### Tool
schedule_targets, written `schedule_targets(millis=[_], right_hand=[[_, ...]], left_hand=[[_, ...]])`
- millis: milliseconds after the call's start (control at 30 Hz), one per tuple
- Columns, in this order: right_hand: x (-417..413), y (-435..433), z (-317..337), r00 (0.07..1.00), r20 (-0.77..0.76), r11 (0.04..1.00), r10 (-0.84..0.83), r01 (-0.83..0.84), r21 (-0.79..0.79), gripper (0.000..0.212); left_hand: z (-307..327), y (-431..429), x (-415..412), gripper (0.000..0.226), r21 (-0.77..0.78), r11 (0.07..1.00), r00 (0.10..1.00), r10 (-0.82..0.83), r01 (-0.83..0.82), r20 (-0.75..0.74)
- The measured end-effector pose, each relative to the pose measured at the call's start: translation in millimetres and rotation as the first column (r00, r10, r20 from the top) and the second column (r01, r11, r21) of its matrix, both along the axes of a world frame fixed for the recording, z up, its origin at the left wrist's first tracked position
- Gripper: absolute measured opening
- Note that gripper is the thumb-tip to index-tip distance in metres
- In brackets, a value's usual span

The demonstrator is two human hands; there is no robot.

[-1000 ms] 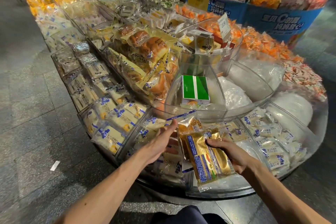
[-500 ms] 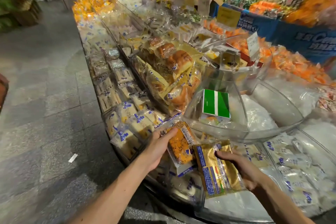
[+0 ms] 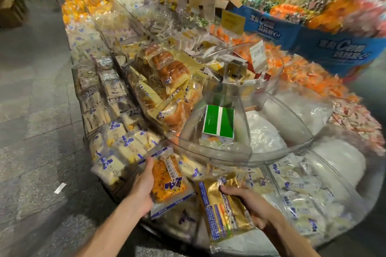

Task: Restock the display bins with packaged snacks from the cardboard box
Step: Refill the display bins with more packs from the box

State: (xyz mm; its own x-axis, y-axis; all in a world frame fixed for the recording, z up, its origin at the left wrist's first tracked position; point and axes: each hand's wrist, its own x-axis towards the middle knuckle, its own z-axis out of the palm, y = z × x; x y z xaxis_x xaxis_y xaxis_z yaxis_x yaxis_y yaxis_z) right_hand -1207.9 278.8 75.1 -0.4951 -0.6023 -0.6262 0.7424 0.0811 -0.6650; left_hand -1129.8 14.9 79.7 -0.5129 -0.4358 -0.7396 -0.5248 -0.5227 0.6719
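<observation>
My left hand [image 3: 142, 188] holds an orange snack pack [image 3: 167, 179] in clear wrap with blue print, lifted above the near bin of the clear display [image 3: 219, 156]. My right hand [image 3: 248, 204] grips a gold foil pack [image 3: 221, 213] with a blue label strip, tilted over the front bin. The two packs lie side by side, almost touching. White and blue wrapped snacks [image 3: 298, 194] fill the bin to the right. No cardboard box shows near me.
A green and white box [image 3: 219, 123] sits in the raised clear bowl. Bread packs [image 3: 171, 81] pile behind it. A blue candy stand [image 3: 313, 37] rises at the back right. Grey tiled floor [image 3: 37, 131] lies left, with a paper scrap [image 3: 60, 188].
My left hand has taken the orange pack and turned it face up. The gold pack in my right hand dropped lower. The camera swung left.
</observation>
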Motion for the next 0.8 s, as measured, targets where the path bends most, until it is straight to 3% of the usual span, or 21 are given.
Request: schedule_targets(millis=[67, 100, 133, 200, 267, 433, 533, 633, 700, 733, 800], right_hand=[[-8, 27, 2, 0.999, 0.011, 0.998, -0.050, 0.051, -0.024, 0.031], [-14, 42, 3, 0.997, 0.006, 0.997, -0.075, 0.075, -0.031, 0.032], [-20, 57, 5, 0.995, 0.002, 0.995, -0.098, 0.098, -0.036, 0.037], [-35, 92, 6, 0.989, 0.004, 0.988, -0.147, 0.147, -0.038, 0.046], [-49, 131, 5, 0.983, 0.001, 0.982, -0.186, 0.186, -0.022, 0.048], [-92, 247, 2, 0.963, -0.018, 0.963, -0.270, 0.270, 0.004, 0.056], [-115, 313, 3, 0.955, 0.016, 0.955, -0.295, 0.294, 0.026, 0.073], [-134, 366, 5, 0.950, 0.040, 0.951, -0.310, 0.309, 0.022, 0.089], [-149, 392, 9, 0.941, 0.063, 0.943, -0.333, 0.333, 0.016, 0.088], [-156, 403, 10, 0.943, 0.066, 0.945, -0.327, 0.327, 0.007, 0.084], [-169, 419, 10, 0.949, 0.039, 0.949, -0.314, 0.315, -0.012, 0.064]], left_hand=[[-7, 16, -15, 0.119, -0.047, 0.997, 0.997, -0.053, 0.055, 0.054], [-4, 29, -23, 0.127, -0.062, 0.994, 0.995, -0.081, 0.085, 0.060], [2, 46, -32, 0.120, -0.056, 0.990, 0.991, -0.126, 0.129, 0.052], [23, 93, -49, 0.072, -0.018, 0.975, 0.975, -0.223, 0.222, -0.013], [28, 141, -71, 0.048, 0.037, 0.938, 0.938, -0.343, 0.345, -0.056], [17, 272, -117, 0.058, 0.064, 0.883, 0.879, -0.453, 0.465, -0.149], [15, 340, -138, 0.074, 0.103, 0.867, 0.867, -0.467, 0.488, -0.175], [21, 392, -154, 0.076, 0.130, 0.836, 0.841, -0.509, 0.533, -0.183], [33, 419, -165, 0.077, 0.085, 0.787, 0.788, -0.594, 0.611, -0.161], [39, 431, -171, 0.090, 0.069, 0.760, 0.761, -0.635, 0.646, -0.135], [37, 448, -183, 0.101, 0.004, 0.706, 0.703, -0.705, 0.708, -0.090]])
